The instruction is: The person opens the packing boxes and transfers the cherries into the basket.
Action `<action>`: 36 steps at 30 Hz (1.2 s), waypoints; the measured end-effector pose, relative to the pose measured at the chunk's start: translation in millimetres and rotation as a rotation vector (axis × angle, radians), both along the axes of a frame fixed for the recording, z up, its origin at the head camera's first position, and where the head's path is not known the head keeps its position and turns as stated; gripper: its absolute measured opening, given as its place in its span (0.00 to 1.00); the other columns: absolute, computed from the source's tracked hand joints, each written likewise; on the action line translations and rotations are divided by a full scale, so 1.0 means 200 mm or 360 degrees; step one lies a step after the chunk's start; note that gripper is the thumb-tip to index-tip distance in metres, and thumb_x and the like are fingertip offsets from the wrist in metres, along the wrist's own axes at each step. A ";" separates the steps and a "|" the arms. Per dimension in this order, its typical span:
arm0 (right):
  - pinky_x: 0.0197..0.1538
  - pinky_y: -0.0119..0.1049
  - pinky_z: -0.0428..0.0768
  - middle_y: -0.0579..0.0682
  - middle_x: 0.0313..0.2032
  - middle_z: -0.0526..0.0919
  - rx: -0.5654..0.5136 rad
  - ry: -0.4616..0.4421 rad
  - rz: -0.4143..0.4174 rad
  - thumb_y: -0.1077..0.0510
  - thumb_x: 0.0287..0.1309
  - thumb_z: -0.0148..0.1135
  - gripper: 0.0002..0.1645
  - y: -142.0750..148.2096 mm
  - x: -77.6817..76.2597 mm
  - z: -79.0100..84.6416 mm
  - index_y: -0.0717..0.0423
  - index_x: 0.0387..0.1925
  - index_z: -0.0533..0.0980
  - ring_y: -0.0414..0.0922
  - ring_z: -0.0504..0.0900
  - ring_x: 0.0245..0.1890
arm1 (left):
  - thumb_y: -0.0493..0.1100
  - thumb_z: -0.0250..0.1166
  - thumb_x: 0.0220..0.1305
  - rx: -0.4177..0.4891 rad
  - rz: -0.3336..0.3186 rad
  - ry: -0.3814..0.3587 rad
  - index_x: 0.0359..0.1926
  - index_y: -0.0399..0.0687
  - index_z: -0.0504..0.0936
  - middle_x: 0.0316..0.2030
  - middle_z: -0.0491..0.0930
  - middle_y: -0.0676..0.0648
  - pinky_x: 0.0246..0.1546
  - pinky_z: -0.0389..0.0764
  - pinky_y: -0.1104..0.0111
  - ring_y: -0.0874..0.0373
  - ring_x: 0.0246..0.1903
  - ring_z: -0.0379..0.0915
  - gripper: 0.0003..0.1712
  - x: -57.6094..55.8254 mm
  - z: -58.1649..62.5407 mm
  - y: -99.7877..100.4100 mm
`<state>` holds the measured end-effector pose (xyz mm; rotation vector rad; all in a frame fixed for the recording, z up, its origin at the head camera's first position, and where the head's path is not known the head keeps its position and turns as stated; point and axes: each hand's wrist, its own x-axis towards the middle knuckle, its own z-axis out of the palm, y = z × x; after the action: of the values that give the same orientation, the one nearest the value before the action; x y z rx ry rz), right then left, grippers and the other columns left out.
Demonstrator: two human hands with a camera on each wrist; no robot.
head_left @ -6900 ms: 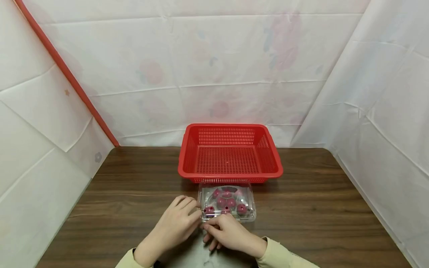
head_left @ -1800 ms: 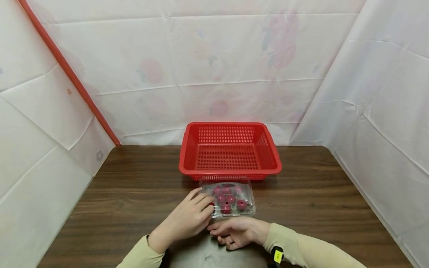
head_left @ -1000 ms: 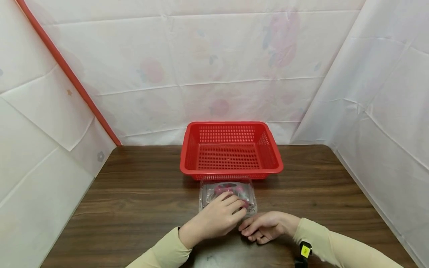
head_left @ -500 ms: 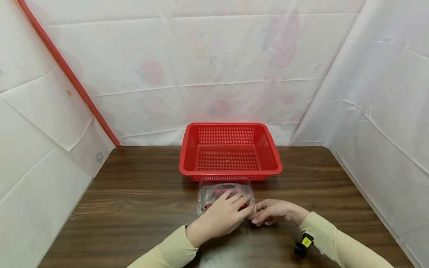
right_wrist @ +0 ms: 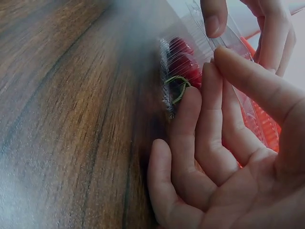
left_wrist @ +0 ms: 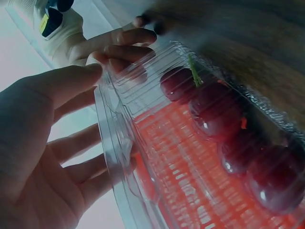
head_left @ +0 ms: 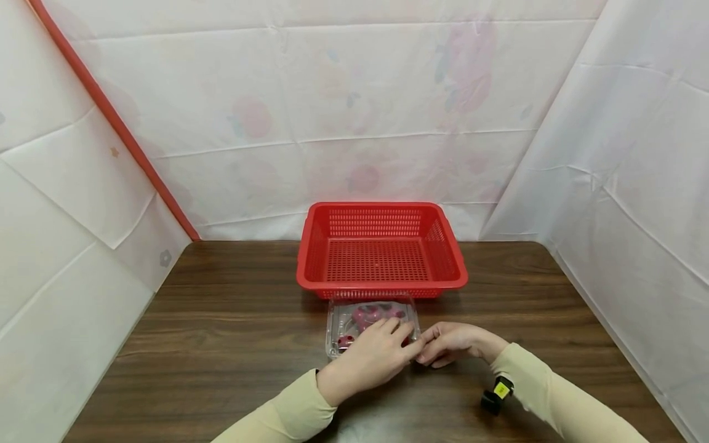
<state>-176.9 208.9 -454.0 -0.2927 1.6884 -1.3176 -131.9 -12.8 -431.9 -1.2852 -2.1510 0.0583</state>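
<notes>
In the lower middle, the left hand (head_left: 372, 357) touches the clear box (head_left: 333, 329), fingers apart; the right hand (head_left: 455, 343) pinches it.

One clear box (head_left: 338, 325) was counted, one red basket (head_left: 382, 285) stood behind it, one left hand (head_left: 375, 357) and one right hand (head_left: 456, 344) were at its near edge, at least four cherries (left_wrist: 217, 114) lay inside, one table (head_left: 232, 320) lay beneath

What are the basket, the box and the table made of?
Basket: probably plastic, smooth red, with neat moulded holes. Box: thin plastic, shiny; fruit shows through. Table: slightly shiny wood or wood-look board; grain shows, but I can't tell which.
</notes>
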 end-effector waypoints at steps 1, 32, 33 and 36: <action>0.37 0.30 0.80 0.38 0.28 0.83 -0.0002 -0.0002 -0.0003 0.58 0.53 0.66 0.04 0.00 0.00 0.00 0.48 0.33 0.82 0.33 0.78 0.31 | 0.44 0.59 0.59 -0.0015 0.0010 0.0017 0.48 0.59 0.81 0.36 0.77 0.52 0.33 0.78 0.67 0.56 0.33 0.73 0.16 0.00 0.00 0.00; 0.32 0.29 0.77 0.39 0.25 0.79 0.0018 0.0073 -0.0040 0.57 0.47 0.68 0.03 -0.01 0.02 0.01 0.50 0.24 0.80 0.35 0.73 0.28 | 0.43 0.53 0.68 -0.0239 0.0186 0.0252 0.45 0.48 0.84 0.42 0.85 0.48 0.25 0.82 0.71 0.56 0.39 0.84 0.14 0.06 0.01 0.07; 0.32 0.29 0.77 0.39 0.25 0.78 0.0018 0.0076 -0.0043 0.57 0.47 0.68 0.03 -0.01 0.02 0.01 0.50 0.24 0.80 0.35 0.73 0.28 | 0.43 0.53 0.68 -0.0243 0.0192 0.0248 0.45 0.48 0.84 0.42 0.85 0.48 0.24 0.82 0.71 0.57 0.39 0.83 0.14 0.06 0.01 0.07; 0.32 0.29 0.77 0.39 0.24 0.78 0.0016 0.0082 -0.0056 0.57 0.47 0.68 0.04 -0.01 0.02 0.01 0.50 0.24 0.79 0.35 0.73 0.28 | 0.43 0.52 0.68 -0.0244 0.0200 0.0252 0.44 0.49 0.84 0.42 0.85 0.49 0.22 0.81 0.72 0.58 0.38 0.83 0.14 0.06 0.01 0.07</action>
<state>-172.6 206.3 -452.9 -0.2944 1.7496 -1.3370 -119.2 0.8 -429.5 -1.1850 -2.1204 0.3712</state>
